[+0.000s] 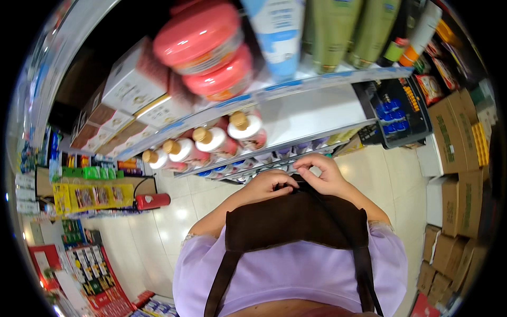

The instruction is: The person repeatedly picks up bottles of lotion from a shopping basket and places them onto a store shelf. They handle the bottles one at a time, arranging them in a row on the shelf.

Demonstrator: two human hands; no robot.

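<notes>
Both my hands are together in front of the dark brown apron (297, 222), close to the front of a store shelf. My left hand (269, 184) is curled, its fingertips at the apron's upper edge; whether anything is inside it is hidden. Beside it, my right hand (323, 174) is raised with loosely bent fingers, thumb and forefinger apart, and nothing visible in its grasp. Beyond them, white pump bottles with gold caps (247, 128) stand in a row on a white shelf (313, 113). Lower down are bottles with blue caps (239, 163), partly hidden by the shelf above.
Pink jars (202, 39), boxed products (134, 79), a blue-and-white tube (279, 43) and green bottles (334, 35) fill the upper shelf. A dark crate (404, 107) and stacked cardboard boxes (451, 134) stand right. Left is a red fire extinguisher (154, 201) beside hanging packets (95, 198).
</notes>
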